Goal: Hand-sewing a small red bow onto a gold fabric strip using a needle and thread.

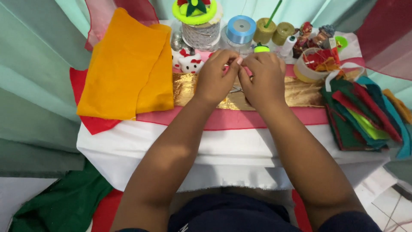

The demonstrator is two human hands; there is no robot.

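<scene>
L hand & R hand are meeting fingertip to fingertip over the gold fabric strip mid-desk. Both grips are pinching tight on something tiny between them, too small to tell what. Orange felt is lying just left.

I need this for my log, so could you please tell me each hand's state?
Left hand: fingers pinched shut; what they hold cannot be told.
Right hand: the same.
</scene>
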